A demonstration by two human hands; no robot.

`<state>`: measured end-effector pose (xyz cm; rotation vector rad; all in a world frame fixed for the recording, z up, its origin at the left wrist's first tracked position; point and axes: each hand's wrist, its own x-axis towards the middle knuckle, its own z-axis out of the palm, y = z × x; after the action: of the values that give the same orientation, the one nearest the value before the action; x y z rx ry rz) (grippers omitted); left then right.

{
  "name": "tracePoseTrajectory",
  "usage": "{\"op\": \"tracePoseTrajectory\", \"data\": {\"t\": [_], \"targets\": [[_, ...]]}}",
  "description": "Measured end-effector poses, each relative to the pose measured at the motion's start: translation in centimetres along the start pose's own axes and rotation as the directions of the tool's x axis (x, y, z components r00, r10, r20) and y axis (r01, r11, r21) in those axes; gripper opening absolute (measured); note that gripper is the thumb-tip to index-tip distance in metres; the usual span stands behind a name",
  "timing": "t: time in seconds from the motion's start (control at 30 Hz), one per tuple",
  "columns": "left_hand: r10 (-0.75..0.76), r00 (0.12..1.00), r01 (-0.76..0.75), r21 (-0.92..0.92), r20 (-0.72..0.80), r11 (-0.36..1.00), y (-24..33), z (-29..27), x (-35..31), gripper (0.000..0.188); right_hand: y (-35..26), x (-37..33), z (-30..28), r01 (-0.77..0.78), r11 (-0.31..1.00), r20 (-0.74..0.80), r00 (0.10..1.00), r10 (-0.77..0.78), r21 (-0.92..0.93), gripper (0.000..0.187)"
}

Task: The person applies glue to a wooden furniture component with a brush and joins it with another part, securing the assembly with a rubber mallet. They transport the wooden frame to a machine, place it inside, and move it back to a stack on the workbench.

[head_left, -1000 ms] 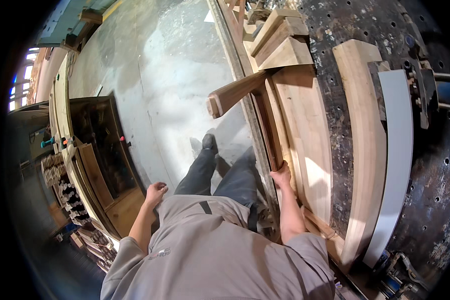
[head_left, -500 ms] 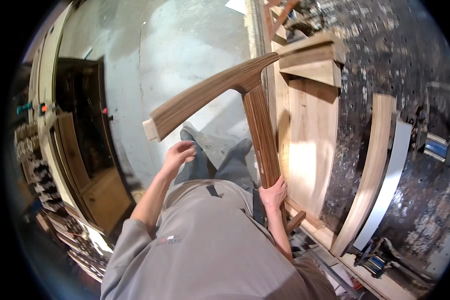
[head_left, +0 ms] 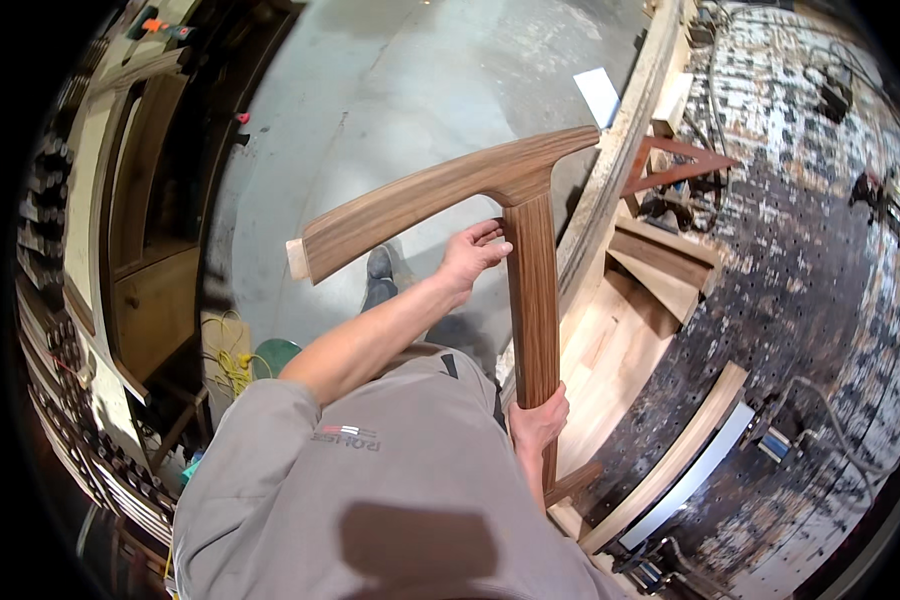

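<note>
Here, fingers (head_left: 561,405) of the right hand (head_left: 538,424) clamp low on the post (head_left: 533,320) of a T-shaped brown wooden piece (head_left: 420,208); the left hand (head_left: 468,265), its fingers slightly apart, is just beside the post, contact unclear. The piece shows against the grey floor (head_left: 400,110), alongside the worktop (head_left: 770,250).

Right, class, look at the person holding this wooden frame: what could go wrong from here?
The frame could twist or tip: the right grip holds its post low, while the long crosspiece reaches out to the left. If it slipped, it might land on the shoe below. The pale stub at the crosspiece's left end is exposed and could chip if knocked.
</note>
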<state>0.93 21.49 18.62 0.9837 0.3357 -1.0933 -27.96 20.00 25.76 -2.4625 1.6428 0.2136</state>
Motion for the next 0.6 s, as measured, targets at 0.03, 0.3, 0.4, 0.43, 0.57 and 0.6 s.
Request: {"op": "tracePoseTrajectory", "data": {"t": [0.03,0.3,0.4,0.43,0.57,0.6], "targets": [[0.009,1.0,-0.009,0.005,-0.002,1.0,0.8,-0.1,0.1,0.067,-0.8,0.4,-0.3,0.008,1.0,0.011,1.0,-0.008,0.01,0.086],[0.104,0.99,-0.095,0.089,-0.093,0.991,6.5,2.4,3.1,0.045,-3.6,5.5,0.6,0.124,0.992,-0.079,0.989,-0.122,0.021,0.089],[0.15,0.985,-0.148,0.027,-0.091,0.989,8.4,4.4,5.3,0.043,-5.2,9.0,0.5,0.178,0.984,-0.171,0.97,-0.173,0.015,0.089],[0.145,0.984,-0.148,-0.015,-0.101,0.989,8.8,5.2,5.8,0.043,-5.0,10.0,0.6,0.188,0.982,-0.199,0.963,-0.182,0.01,0.087],[0.12,0.982,-0.127,-0.038,-0.143,0.991,10.6,8.9,9.4,0.041,-5.8,14.4,0.4,0.195,0.981,-0.306,0.934,-0.185,0.004,0.083],[0.13,0.977,-0.134,-0.009,-0.171,0.991,10.9,10.1,10.2,0.039,-5.8,15.4,0.5,0.188,0.982,-0.324,0.928,-0.185,-0.022,0.083]]}}
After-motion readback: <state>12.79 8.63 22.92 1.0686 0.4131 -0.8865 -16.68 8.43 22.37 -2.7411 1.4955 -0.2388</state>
